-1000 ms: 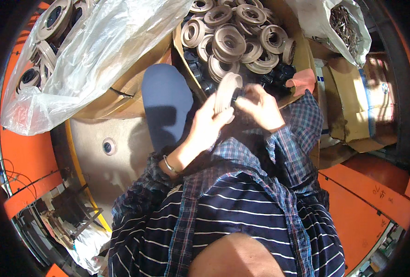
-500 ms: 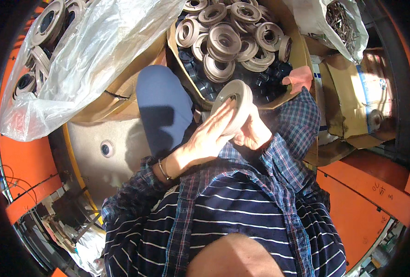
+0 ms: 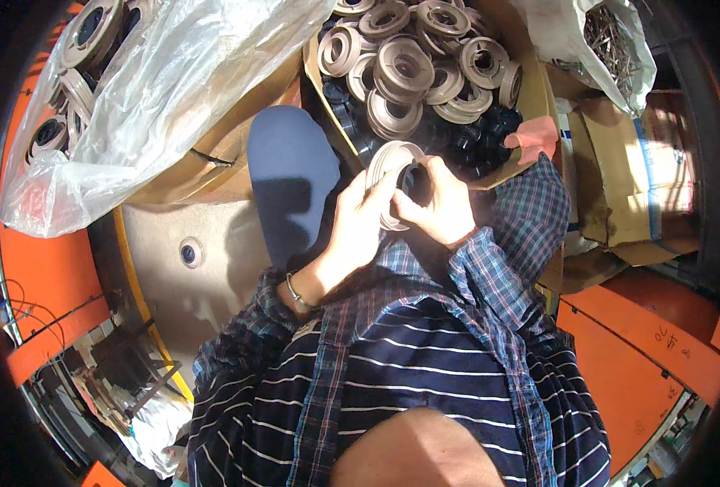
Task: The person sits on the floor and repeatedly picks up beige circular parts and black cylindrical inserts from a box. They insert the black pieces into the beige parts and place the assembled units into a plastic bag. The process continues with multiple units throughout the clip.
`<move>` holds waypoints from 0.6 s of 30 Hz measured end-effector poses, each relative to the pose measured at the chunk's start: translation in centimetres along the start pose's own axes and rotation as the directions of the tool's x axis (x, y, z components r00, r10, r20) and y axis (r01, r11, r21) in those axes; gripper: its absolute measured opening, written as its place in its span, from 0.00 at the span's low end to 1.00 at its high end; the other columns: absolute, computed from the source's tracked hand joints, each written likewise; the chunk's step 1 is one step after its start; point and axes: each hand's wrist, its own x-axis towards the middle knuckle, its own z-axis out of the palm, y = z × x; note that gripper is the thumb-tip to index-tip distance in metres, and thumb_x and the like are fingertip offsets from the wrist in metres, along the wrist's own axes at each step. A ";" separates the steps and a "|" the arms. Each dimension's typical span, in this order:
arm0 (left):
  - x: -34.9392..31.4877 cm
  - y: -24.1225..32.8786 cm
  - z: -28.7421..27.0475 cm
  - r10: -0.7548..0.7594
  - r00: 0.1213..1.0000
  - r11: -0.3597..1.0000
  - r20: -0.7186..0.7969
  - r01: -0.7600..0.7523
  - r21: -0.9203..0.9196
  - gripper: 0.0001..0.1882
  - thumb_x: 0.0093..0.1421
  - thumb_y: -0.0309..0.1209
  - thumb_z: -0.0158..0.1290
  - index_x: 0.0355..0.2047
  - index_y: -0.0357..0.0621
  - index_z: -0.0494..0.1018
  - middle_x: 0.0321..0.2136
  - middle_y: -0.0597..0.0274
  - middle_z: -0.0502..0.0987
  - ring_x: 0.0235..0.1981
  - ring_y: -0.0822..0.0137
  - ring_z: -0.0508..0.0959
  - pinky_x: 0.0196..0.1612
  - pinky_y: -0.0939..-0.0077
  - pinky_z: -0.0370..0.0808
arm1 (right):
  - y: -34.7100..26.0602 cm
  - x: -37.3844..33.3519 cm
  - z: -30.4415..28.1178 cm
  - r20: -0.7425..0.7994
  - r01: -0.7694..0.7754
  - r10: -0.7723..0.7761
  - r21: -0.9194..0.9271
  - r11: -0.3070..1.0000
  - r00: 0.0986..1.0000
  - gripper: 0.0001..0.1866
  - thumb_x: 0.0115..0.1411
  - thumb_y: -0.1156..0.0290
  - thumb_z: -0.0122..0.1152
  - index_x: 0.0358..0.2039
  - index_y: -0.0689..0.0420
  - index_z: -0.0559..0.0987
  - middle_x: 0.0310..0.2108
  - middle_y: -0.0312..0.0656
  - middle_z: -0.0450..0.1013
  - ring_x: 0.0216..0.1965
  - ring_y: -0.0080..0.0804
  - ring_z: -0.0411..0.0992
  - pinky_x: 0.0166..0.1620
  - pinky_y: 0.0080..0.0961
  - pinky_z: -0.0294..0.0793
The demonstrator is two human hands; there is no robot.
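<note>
L hand (image 3: 356, 217) grips the ring (image 3: 386, 162) by its 9 o'clock side, held up over the lap, prob. to steady it & leave the bore free for the R hand (image 3: 445, 207). R thumb & fingers are bent in close at the black piece (image 3: 407, 177) in the ring's 3 o'clock side; can't tell if it's fully seated. Box (image 3: 542, 85) sits at 12 o'clock from the hands, w/ more rings (image 3: 403, 65) atop black parts (image 3: 485, 134), prob. for short reaches. Clear bag (image 3: 189, 89) at 10, sack (image 3: 640, 81) of metal pins at 2, opened carton (image 3: 615, 178) at 3. Pale floor (image 3: 153, 300) at 8 w/ a small ringed part (image 3: 190, 252) on it; orange panels (image 3: 619, 349) both sides; hard sunlight, sharp shadows.
</note>
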 end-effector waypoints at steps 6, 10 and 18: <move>-0.1 0.5 -0.5 -0.059 0.997 0.994 0.044 0.063 -0.094 0.16 0.67 0.31 0.52 0.51 0.33 0.72 0.40 0.62 0.78 0.39 0.76 0.75 0.45 0.81 0.74 | 1.0 0.5 -0.1 0.184 0.081 -0.057 -0.124 0.989 0.981 0.35 0.48 0.47 0.70 0.46 0.63 0.72 0.43 0.57 0.73 0.40 0.54 0.76 0.45 0.39 0.77; -1.0 0.2 0.1 0.045 0.999 0.883 -0.011 -0.035 0.468 0.20 0.66 0.31 0.52 0.55 0.35 0.69 0.44 0.60 0.77 0.43 0.76 0.75 0.47 0.78 0.73 | 0.5 0.5 1.0 0.090 -0.287 0.277 0.140 0.947 0.957 0.27 0.54 0.52 0.68 0.41 0.61 0.72 0.29 0.45 0.74 0.30 0.35 0.76 0.35 0.30 0.77; -0.6 3.5 -2.0 0.291 0.520 0.169 0.803 -0.854 0.492 0.31 0.56 0.28 0.59 0.60 0.34 0.65 0.62 0.44 0.65 0.64 0.46 0.64 0.67 0.51 0.59 | 0.5 -1.5 1.3 0.097 -0.006 -0.098 0.740 0.673 0.990 0.33 0.63 0.50 0.48 0.64 0.54 0.61 0.58 0.46 0.66 0.57 0.36 0.65 0.56 0.33 0.64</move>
